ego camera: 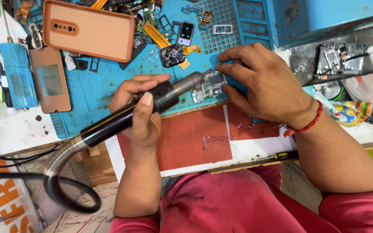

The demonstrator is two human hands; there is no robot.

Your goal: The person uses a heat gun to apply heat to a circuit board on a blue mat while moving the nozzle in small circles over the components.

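Note:
My left hand grips a black hot-air wand with a metal nozzle and a flexible steel hose trailing down to the left. The nozzle points at a small metal-shielded circuit board lying on the blue work mat. My right hand presses its fingertips on the board's right and upper edges, holding it down. A red thread band circles the right wrist.
An orange phone case, a brown phone back, a blue bottle and several small phone parts lie on the mat. A red pad covers the bench edge near me. At right are a metal frame and a screwdriver.

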